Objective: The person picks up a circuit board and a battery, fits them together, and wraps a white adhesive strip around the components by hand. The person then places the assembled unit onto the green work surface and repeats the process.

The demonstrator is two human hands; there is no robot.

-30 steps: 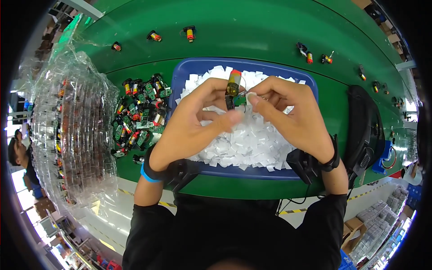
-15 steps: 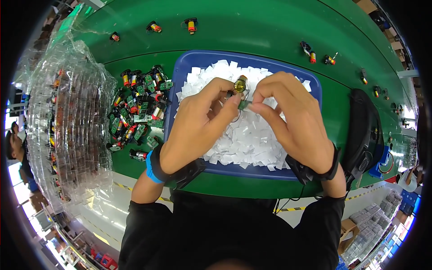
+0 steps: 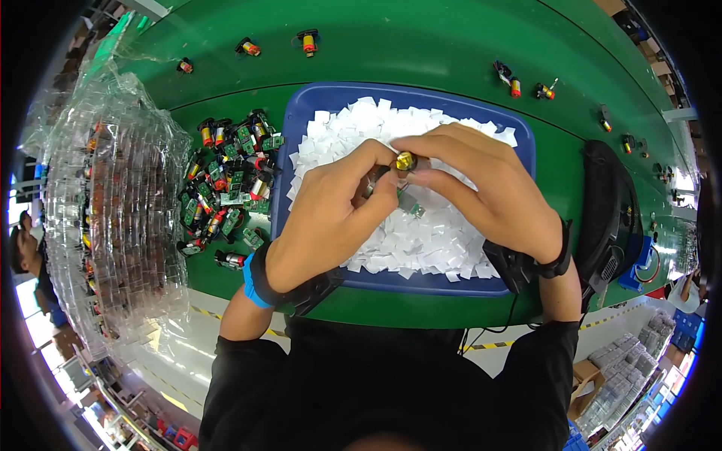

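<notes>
Yellow part (image 3: 405,161) held — green table (image 3: 421,45), pale floor (image 3: 197,361)

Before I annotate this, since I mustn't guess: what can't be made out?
All in the head view:
Yellow-ended part: body mostly hidden by the left hand and right hand.
Right hand's contact with it, grip or mere touch: hidden by its own fingers.
Blue tray: floor buried under white slips.
Far-right parts: too small near the picture's edge.

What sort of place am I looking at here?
Probably an electronics assembly workshop: the long green workbench, the heap of small circuit-board parts and the stacked clear plastic trays suggest it.
</notes>
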